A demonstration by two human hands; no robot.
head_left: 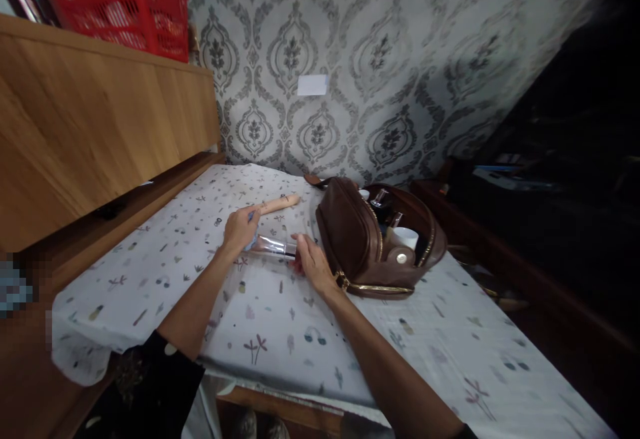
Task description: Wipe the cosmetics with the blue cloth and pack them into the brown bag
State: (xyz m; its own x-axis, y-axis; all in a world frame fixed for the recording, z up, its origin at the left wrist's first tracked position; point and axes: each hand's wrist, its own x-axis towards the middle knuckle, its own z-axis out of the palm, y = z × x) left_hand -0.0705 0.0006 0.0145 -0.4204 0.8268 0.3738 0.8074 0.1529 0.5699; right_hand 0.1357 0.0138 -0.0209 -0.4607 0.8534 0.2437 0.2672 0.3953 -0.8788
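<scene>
My left hand (241,229) is closed around a bit of bluish cloth (251,240), at one end of a shiny cosmetic bottle (273,247). My right hand (313,262) grips the bottle's other end, so it lies level between both hands just above the cloth-covered table. Beyond my left fingers a beige stick-like tube (280,204) points toward the bag; whether the hand touches it I cannot tell. To the right of my right hand sits a brown bag (350,226), unzipped, with a white-lidded jar (404,236) and several bottles inside.
White patterned cloth (285,332) covers the table. A wooden cabinet (105,126) borders the left side, with a red basket (120,9) on top. Behind stands a papered wall (345,46) with a white plate (313,84). Dark furniture fills the right.
</scene>
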